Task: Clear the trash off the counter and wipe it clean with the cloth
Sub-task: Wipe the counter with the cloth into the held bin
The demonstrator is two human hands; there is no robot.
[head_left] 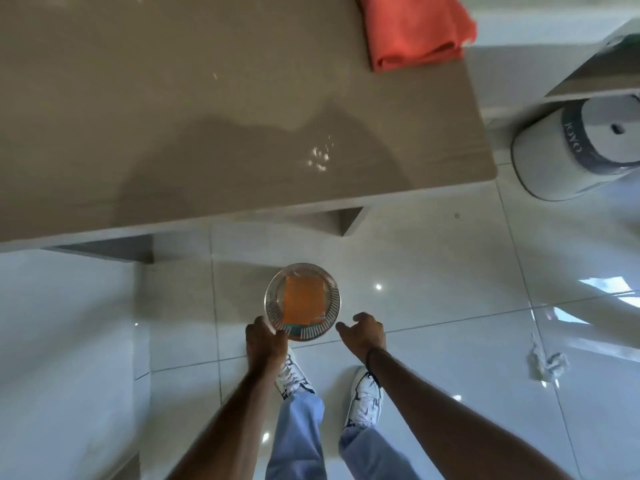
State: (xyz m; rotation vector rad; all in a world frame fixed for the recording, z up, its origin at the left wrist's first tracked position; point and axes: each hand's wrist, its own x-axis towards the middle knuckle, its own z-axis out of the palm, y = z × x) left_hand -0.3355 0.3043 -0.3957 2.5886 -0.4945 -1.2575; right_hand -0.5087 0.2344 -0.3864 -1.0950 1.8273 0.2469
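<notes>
A round metal trash bin [302, 332] stands on the tiled floor in front of my feet, with an orange wrapper [303, 299] lying inside it. My left hand [265, 341] grips the bin's near left rim. Beside the bin's right rim, my right hand [363, 332] hovers with fingers loosely apart and holds nothing. Above them is the beige counter [173, 116], bare apart from small bright specks [320, 157] near its front right. A folded coral cloth [414, 27] lies at the counter's far right corner.
A white cylindrical appliance [568, 150] sits on the floor right of the counter, under a second surface [595, 74]. A crumpled white tissue [547, 363] lies on the floor at the right. My white sneakers [363, 396] stand just behind the bin.
</notes>
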